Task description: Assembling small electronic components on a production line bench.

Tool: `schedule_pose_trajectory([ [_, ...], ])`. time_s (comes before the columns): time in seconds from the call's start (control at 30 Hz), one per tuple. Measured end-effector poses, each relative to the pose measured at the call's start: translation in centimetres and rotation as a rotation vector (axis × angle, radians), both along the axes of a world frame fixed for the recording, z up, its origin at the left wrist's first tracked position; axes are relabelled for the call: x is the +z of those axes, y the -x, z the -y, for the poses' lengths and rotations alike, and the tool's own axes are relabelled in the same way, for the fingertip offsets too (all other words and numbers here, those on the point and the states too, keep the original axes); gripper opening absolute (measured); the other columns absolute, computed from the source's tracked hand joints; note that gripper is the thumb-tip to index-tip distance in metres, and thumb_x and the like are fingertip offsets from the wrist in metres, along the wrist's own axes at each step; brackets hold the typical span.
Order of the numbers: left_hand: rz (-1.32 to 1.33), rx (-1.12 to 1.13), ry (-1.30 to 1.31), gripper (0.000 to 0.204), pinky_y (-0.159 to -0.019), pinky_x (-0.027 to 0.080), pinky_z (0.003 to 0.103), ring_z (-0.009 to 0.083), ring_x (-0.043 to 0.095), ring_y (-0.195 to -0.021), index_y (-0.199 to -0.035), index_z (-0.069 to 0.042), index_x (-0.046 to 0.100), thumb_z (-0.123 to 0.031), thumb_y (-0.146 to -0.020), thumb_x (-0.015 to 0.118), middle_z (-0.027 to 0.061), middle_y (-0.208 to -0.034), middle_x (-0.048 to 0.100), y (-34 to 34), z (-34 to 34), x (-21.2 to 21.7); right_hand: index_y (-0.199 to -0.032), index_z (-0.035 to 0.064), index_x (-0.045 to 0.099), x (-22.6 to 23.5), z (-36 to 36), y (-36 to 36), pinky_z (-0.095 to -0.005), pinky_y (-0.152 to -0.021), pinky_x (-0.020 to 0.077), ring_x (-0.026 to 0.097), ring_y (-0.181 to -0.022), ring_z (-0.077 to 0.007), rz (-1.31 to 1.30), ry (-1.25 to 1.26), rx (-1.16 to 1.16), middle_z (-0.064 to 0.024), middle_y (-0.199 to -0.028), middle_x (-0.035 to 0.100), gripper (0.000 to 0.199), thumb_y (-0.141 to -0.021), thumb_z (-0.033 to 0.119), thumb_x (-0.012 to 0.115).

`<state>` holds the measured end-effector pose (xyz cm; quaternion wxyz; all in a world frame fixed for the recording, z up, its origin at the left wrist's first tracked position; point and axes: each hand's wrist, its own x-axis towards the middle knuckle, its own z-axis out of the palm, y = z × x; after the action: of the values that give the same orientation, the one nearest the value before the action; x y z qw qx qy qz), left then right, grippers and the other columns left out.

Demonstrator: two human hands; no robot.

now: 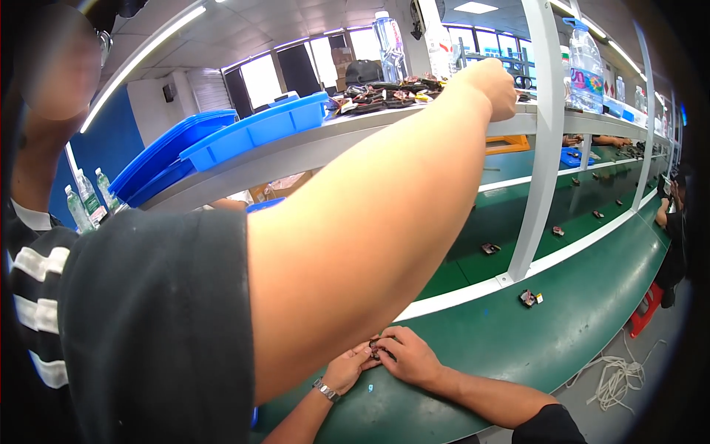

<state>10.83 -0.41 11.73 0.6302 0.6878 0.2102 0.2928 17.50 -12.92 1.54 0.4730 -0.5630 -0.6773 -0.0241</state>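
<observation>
Low in the view, my left hand, with a metal-banded watch at the wrist, pinches a small dark electronic part over the green worktop. The fingers of my right hand are bent onto the same part from the other side. Both hands cover most of it, so its details are hidden. A tiny pale-blue scrap lies on the worktop just below my fingers. Farther right rests another small dark assembly with a yellow-white tab.
A co-worker's bare arm crosses above my hands, its closed hand at the shelf. Blue trays and a pile of dark parts sit up there. A white post stands before a green belt carrying several parts.
</observation>
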Motion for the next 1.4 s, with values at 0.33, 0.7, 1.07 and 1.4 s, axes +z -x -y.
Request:
schedule_pose_trajectory([
  [0.33,-0.281,0.149,-1.351,0.029,-0.099,0.056,0.037,0.0183,0.057,-0.126,-0.127,-0.018,0.062,-0.014,-0.098,0.061,0.0012,-0.131,0.061,-14.5,0.0,18.8,-0.095,0.0062,0.069,-0.2,0.0,-0.5,-0.0382,-0.078,0.0567,0.064,-0.094,-0.0271,-0.018,0.014,0.001,-0.0066,-0.106,0.064,0.012,-0.085,0.011,0.073],
  [0.7,-0.345,0.222,-2.308,0.031,-0.094,0.056,0.039,0.0183,0.054,-0.129,-0.124,-0.026,0.066,-0.016,-0.095,0.064,-0.0013,-0.129,0.06,-20.9,0.6,28.7,-0.104,0.0054,0.067,-0.4,-0.5,-0.5,-0.0364,-0.079,0.0572,0.067,-0.094,-0.0275,-0.287,0.066,0.13,-0.0101,-0.108,0.065,0.021,-0.084,0.004,0.073],
  [1.07,0.132,0.986,-1.889,0.022,-0.077,0.057,0.037,0.0187,0.059,-0.114,-0.112,-0.022,0.071,-0.017,-0.092,0.063,0.0033,-0.111,0.061,-6.4,-4.7,27.5,-0.101,0.0053,0.068,0.0,0.2,-1.4,-0.0346,-0.076,0.0583,0.07,-0.085,-0.0263,-0.334,0.153,0.037,-0.0107,-0.102,0.067,0.017,-0.085,0.004,0.073],
  [1.4,0.215,1.565,-1.945,0.007,-0.066,0.054,0.032,0.0203,0.061,-0.09,-0.09,-0.008,0.065,-0.009,-0.086,0.07,0.0062,-0.098,0.057,-2.5,0.7,27.1,-0.099,0.0057,0.071,-0.2,0.0,-0.3,-0.0342,-0.073,0.0582,0.072,-0.082,-0.0263,-0.381,0.161,0.048,-0.0116,-0.098,0.07,0.014,-0.086,0.008,0.074],
])
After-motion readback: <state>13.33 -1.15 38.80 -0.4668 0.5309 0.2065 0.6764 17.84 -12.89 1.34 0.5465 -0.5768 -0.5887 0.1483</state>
